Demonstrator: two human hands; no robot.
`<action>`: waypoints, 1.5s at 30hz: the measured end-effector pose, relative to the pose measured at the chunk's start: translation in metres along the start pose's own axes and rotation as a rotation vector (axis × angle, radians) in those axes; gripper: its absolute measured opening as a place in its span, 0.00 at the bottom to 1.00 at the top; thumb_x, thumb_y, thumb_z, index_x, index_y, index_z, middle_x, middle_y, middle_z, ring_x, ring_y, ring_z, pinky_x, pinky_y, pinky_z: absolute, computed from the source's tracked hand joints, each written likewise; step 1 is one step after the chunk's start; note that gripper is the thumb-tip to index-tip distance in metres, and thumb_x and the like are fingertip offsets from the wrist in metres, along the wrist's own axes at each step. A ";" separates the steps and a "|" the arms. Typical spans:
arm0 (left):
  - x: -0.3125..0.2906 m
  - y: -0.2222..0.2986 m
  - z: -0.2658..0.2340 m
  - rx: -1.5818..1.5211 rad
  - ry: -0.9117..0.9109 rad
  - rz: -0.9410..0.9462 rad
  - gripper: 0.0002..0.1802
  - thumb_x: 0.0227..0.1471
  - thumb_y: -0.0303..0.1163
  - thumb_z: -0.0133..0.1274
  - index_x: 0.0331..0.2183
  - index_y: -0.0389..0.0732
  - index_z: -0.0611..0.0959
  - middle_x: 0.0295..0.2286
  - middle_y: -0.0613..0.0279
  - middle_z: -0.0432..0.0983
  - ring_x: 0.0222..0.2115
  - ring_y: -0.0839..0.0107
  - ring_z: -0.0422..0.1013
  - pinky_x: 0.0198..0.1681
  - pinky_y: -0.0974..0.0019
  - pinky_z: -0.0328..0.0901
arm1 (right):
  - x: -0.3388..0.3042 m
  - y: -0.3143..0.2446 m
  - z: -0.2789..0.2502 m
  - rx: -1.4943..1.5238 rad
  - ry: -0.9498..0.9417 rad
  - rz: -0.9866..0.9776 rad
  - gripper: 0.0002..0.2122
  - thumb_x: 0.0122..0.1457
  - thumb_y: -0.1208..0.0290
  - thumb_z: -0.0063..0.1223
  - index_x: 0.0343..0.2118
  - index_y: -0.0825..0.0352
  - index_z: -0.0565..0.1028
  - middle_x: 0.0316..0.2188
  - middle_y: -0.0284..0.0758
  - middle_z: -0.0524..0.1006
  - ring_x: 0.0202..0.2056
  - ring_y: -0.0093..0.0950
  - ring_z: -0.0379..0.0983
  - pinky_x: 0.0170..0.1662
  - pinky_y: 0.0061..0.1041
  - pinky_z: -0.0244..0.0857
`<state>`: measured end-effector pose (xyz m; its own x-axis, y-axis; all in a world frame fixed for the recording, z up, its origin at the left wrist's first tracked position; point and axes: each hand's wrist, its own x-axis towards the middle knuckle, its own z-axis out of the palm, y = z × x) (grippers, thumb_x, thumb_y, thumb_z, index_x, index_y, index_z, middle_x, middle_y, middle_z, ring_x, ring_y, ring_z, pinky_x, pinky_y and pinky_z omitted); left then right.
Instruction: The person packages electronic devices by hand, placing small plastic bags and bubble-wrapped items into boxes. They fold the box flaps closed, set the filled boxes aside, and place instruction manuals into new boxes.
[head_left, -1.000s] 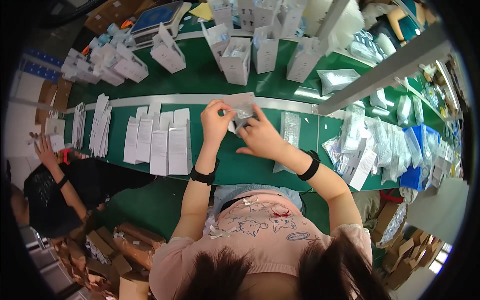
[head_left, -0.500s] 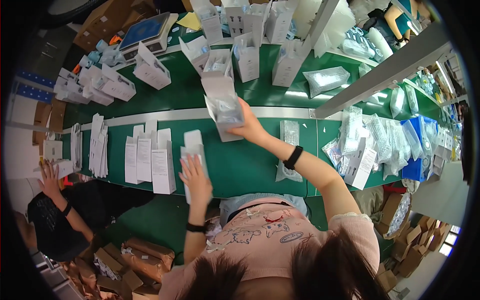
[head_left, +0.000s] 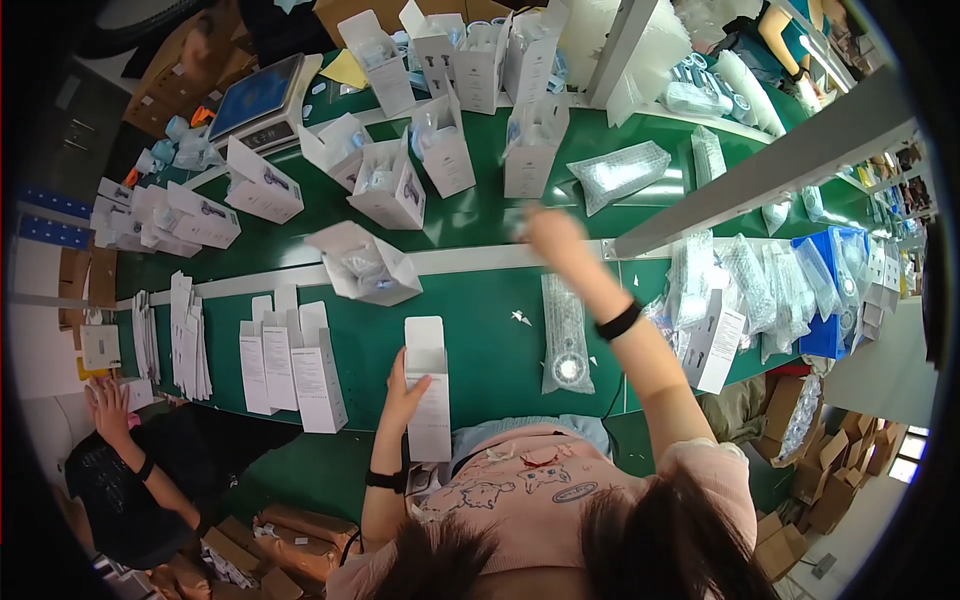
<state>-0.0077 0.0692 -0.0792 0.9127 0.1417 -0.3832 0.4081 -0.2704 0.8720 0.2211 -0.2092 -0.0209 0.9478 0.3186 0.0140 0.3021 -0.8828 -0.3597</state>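
Note:
My left hand (head_left: 402, 396) is closed around a narrow white box (head_left: 428, 412) at the front edge of the table, its top flap standing up. My right hand (head_left: 556, 238) is over the pale strip in the middle of the table, smeared by motion. Something small and whitish shows at its fingertips, too blurred to name. An open white box (head_left: 372, 278) with a clear-bagged item in it sits tilted on the strip to the left, apart from both hands. A bubble-wrapped item (head_left: 568, 345) lies below my right hand.
Several open white boxes (head_left: 388, 190) stand on the back of the green table. Closed-sided boxes (head_left: 318, 385) and flat cartons (head_left: 186, 345) are at left. A slanted metal post (head_left: 740, 180), bubble-wrapped packs (head_left: 690, 275) and a blue bin (head_left: 822, 340) are at right. Another person's hand (head_left: 110, 410) is far left.
My right hand has let go of the open box, which now sits farther left, and has moved right. My left hand has shifted right and now grips the narrow box.

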 end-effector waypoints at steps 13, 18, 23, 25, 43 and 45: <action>0.039 0.140 0.058 0.325 -0.038 0.663 0.43 0.24 0.32 0.67 0.44 0.42 0.62 0.47 0.48 0.55 0.48 0.54 0.55 0.48 0.57 0.55 | 0.082 0.152 -0.002 0.593 0.451 1.363 0.47 0.39 0.65 0.58 0.58 0.58 0.37 0.52 0.60 0.48 0.49 0.52 0.53 0.51 0.43 0.50; 0.050 0.133 0.077 0.174 0.045 0.638 0.40 0.23 0.32 0.68 0.39 0.41 0.61 0.48 0.46 0.55 0.47 0.56 0.57 0.47 0.59 0.57 | 0.021 0.069 -0.035 1.382 0.892 0.627 0.52 0.34 0.73 0.60 0.58 0.57 0.32 0.54 0.55 0.43 0.53 0.39 0.51 0.51 0.35 0.52; 0.056 0.130 0.085 -0.016 0.058 0.646 0.39 0.25 0.29 0.67 0.36 0.40 0.57 0.48 0.44 0.54 0.44 0.56 0.61 0.43 0.60 0.60 | -0.067 -0.033 -0.092 1.217 0.991 0.069 0.52 0.33 0.76 0.60 0.58 0.57 0.33 0.55 0.42 0.47 0.53 0.32 0.49 0.52 0.32 0.50; 0.050 0.132 0.089 -0.007 0.066 0.715 0.39 0.26 0.28 0.67 0.35 0.40 0.56 0.48 0.44 0.54 0.42 0.55 0.63 0.42 0.59 0.62 | -0.076 -0.043 -0.072 1.034 0.970 0.020 0.50 0.32 0.74 0.62 0.57 0.57 0.38 0.54 0.39 0.49 0.53 0.31 0.48 0.52 0.32 0.50; 0.017 0.084 0.088 -0.024 0.056 0.663 0.40 0.29 0.31 0.66 0.39 0.43 0.55 0.50 0.45 0.49 0.48 0.62 0.55 0.49 0.61 0.55 | -0.203 0.090 -0.016 -0.331 0.168 0.366 0.21 0.36 0.75 0.56 0.39 0.63 0.69 0.45 0.38 0.64 0.51 0.39 0.54 0.50 0.47 0.49; 0.009 0.096 0.085 0.062 0.042 0.616 0.41 0.30 0.31 0.66 0.41 0.43 0.55 0.51 0.45 0.48 0.49 0.62 0.54 0.49 0.60 0.54 | -0.227 0.116 -0.005 -0.463 -0.022 0.430 0.21 0.38 0.75 0.55 0.41 0.64 0.68 0.45 0.37 0.63 0.53 0.38 0.51 0.50 0.50 0.46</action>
<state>0.0415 -0.0361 -0.0244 0.9799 -0.0214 0.1986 -0.1923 -0.3691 0.9093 0.0418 -0.3854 -0.0615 0.9935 -0.0948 -0.0632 -0.0873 -0.9899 0.1118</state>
